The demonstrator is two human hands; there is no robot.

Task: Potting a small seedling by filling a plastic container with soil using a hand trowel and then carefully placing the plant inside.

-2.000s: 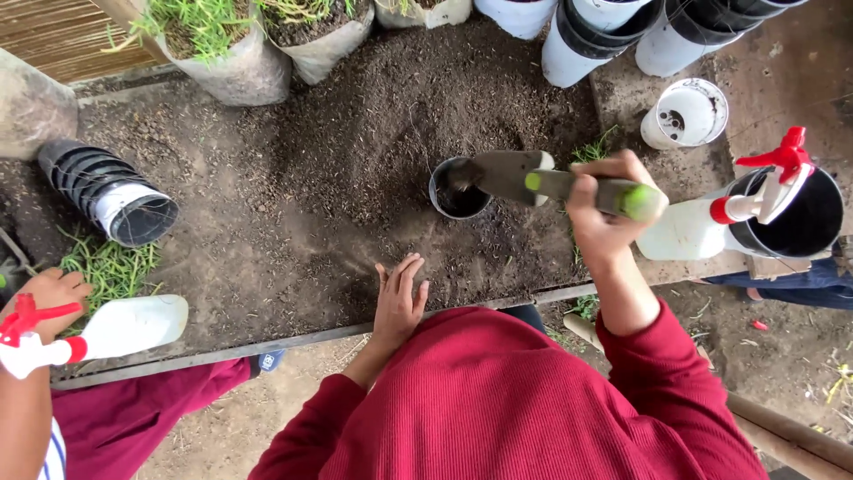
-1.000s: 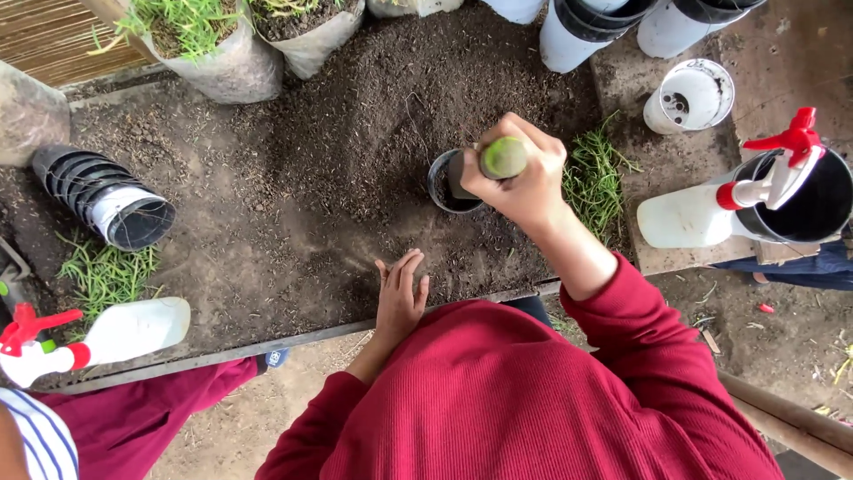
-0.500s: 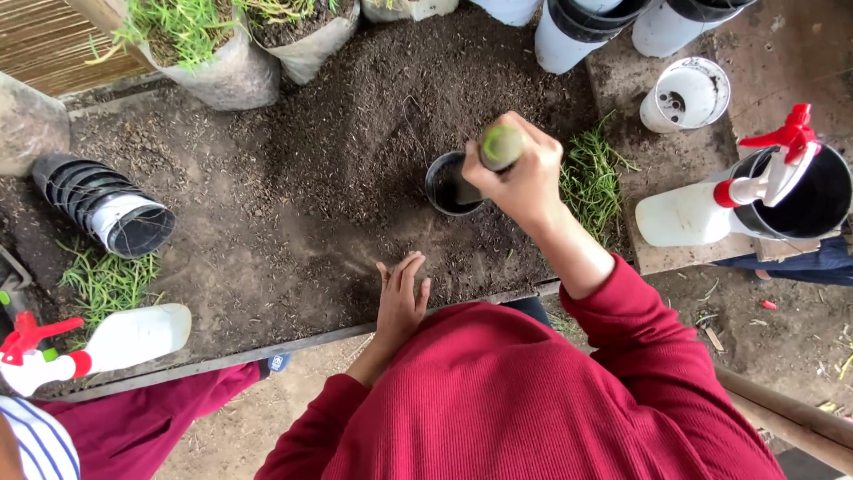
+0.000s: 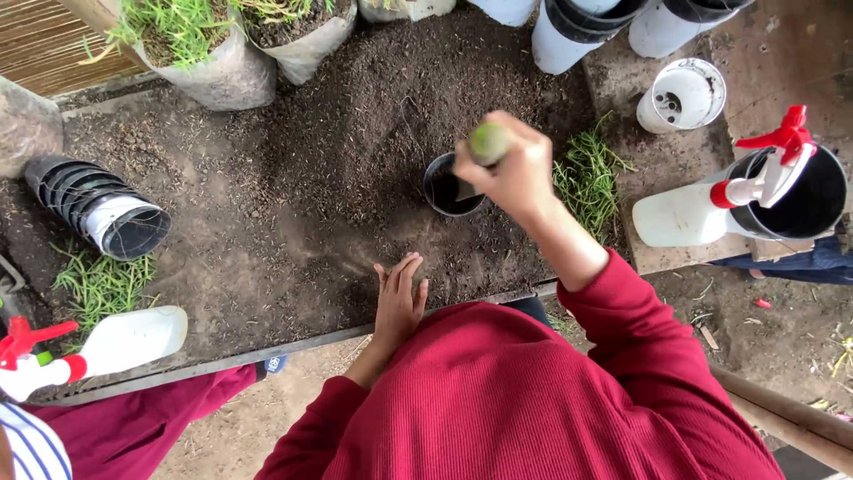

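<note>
A single head-worn camera looks almost straight down from above the person's red-sleeved shoulders, close over the soil-covered worktop (image 4: 267, 240). The near edge of the worktop runs across the lower middle, bags and pots line the far edge, and the right side seems to show bare ground beyond.

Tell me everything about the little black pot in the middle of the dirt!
The little black pot is round, looks like thin plastic, and stands upright with its mouth open. Dark soil sits inside it. It rests on the soil-covered table, near a heap of loose soil. The right hand holds a green-handled trowel pointing down into it. Loose grass lies to its right.
</note>
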